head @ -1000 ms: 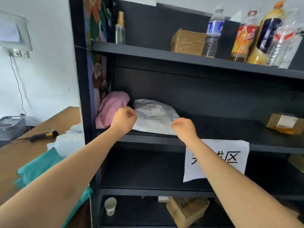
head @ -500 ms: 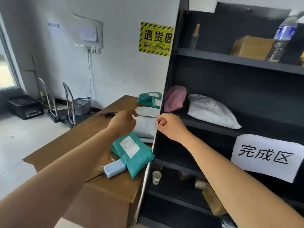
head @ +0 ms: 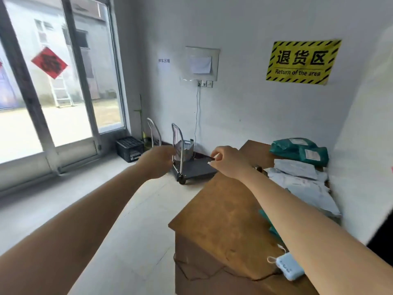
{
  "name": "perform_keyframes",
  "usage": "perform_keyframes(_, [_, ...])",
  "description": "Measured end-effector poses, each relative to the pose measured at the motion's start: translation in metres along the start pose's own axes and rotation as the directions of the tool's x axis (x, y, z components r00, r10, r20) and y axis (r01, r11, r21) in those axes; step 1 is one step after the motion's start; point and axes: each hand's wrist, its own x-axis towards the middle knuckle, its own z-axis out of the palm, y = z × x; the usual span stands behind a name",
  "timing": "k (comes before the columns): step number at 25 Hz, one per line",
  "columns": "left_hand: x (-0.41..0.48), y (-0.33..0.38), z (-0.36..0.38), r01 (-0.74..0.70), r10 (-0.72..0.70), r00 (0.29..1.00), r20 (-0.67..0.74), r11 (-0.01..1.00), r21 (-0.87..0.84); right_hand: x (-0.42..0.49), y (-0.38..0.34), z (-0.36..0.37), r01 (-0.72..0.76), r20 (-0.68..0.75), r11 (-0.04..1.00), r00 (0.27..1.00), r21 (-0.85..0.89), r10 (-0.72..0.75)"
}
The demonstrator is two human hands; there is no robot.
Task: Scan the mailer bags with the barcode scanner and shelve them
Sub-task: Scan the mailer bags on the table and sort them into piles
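Note:
Several mailer bags lie on the right side of the wooden table [head: 223,211]: teal bags [head: 299,151] at the far end and white bags [head: 302,179] closer to me. My left hand [head: 158,161] hovers over the floor left of the table, blurred, fingers loosely curled and holding nothing. My right hand [head: 228,161] hangs above the table's far left corner, fingers curled, empty. The barcode scanner is hidden except for a dark bit [head: 258,168] behind my right wrist. The shelf is out of view.
A light blue power bank [head: 290,269] with a cord lies at the table's near edge. A grey platform trolley [head: 192,170] stands on the floor beyond my hands, a black crate [head: 129,149] by the glass door. A yellow sign [head: 302,61] hangs on the wall.
My view has swung left from the dark shelf to the table and door. Both hands let go of the white mailer bag on the shelf and came away with nothing in them.

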Motion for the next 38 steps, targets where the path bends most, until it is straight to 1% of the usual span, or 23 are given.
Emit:
perform_keyframes(3, [0.032, -0.077, -0.031, 0.051, -0.05, 0.997, -0.06, 0.999, 0.016, 0.074, -0.044, 0.047, 0.035, 0.03, 0.999, 0.999, 0.03, -0.036])
perform_keyframes(6, [0.081, -0.145, -0.04, 0.065, -0.063, 0.993, -0.1, 0.998, 0.017, 0.158, -0.075, 0.095, 0.084, 0.036, 0.996, 0.996, 0.019, -0.084])
perform_keyframes(8, [0.126, -0.184, -0.038, 0.058, -0.055, 0.994, -0.09, 0.998, 0.039, 0.217, -0.086, 0.12, 0.107, 0.047, 0.994, 0.993, 0.017, -0.108])
perform_keyframes(12, [0.234, -0.248, -0.044, 0.05, -0.049, 0.998, -0.032, 0.998, 0.026, 0.343, -0.094, 0.148, 0.083, 0.035, 0.995, 0.996, 0.052, -0.085])
perform_keyframes(15, [0.318, -0.281, -0.047, 0.041, -0.042, 0.999, -0.017, 0.997, -0.06, 0.427, -0.087, 0.161, 0.034, 0.03, 0.997, 0.999, 0.066, -0.036])
perform_keyframes(16, [0.343, -0.29, -0.042, 0.035, -0.034, 0.999, 0.01, 0.995, -0.089, 0.451, -0.083, 0.166, 0.015, 0.032, 0.997, 0.999, 0.076, -0.018])
perform_keyframes(18, [0.387, -0.304, -0.027, -0.006, 0.012, 0.997, 0.073, 0.996, -0.088, 0.487, -0.069, 0.177, -0.029, 0.029, 0.997, 0.999, 0.077, 0.027])
perform_keyframes(19, [0.416, -0.311, -0.017, -0.035, 0.044, 0.995, 0.095, 0.995, -0.096, 0.505, -0.059, 0.182, -0.063, 0.021, 0.996, 0.998, 0.071, 0.062])
perform_keyframes(21, [0.485, -0.317, 0.008, -0.087, 0.107, 0.988, 0.113, 0.983, -0.164, 0.533, -0.03, 0.184, -0.16, -0.012, 0.986, 0.987, 0.051, 0.16])
perform_keyframes(23, [0.551, -0.31, 0.036, -0.166, 0.204, 0.967, 0.153, 0.959, -0.229, 0.552, 0.007, 0.181, -0.284, -0.098, 0.959, 0.954, 0.011, 0.283])
perform_keyframes(25, [0.602, -0.292, 0.065, -0.278, 0.334, 0.92, 0.207, 0.926, -0.257, 0.563, 0.041, 0.169, -0.419, -0.176, 0.908, 0.896, -0.028, 0.408])
perform_keyframes(26, [0.624, -0.282, 0.077, -0.34, 0.402, 0.884, 0.237, 0.903, -0.262, 0.569, 0.055, 0.161, -0.479, -0.202, 0.877, 0.864, -0.047, 0.461])
perform_keyframes(28, [0.664, -0.257, 0.1, -0.482, 0.561, 0.775, 0.292, 0.823, -0.301, 0.58, 0.077, 0.142, -0.589, -0.267, 0.802, 0.792, -0.1, 0.549])
perform_keyframes(31, [0.707, -0.207, 0.123, -0.591, 0.721, 0.617, 0.316, 0.69, -0.419, 0.585, 0.097, 0.117, -0.714, -0.389, 0.681, 0.681, -0.162, 0.621])
perform_keyframes(33, [0.732, -0.171, 0.145, -0.64, 0.793, 0.532, 0.296, 0.606, -0.472, 0.586, 0.122, 0.104, -0.78, -0.429, 0.605, 0.607, -0.161, 0.669])
perform_keyframes(35, [0.752, -0.137, 0.171, -0.688, 0.845, 0.455, 0.282, 0.534, -0.49, 0.584, 0.153, 0.093, -0.838, -0.458, 0.536, 0.519, -0.103, 0.722])
perform_keyframes(36, [0.764, -0.119, 0.189, -0.706, 0.865, 0.422, 0.271, 0.501, -0.501, 0.585, 0.175, 0.087, -0.858, -0.481, 0.509, 0.476, -0.07, 0.736])
perform_keyframes(38, [0.793, -0.084, 0.226, -0.711, 0.889, 0.378, 0.26, 0.458, -0.534, 0.589, 0.219, 0.07, -0.886, -0.527, 0.463, 0.389, 0.01, 0.755])
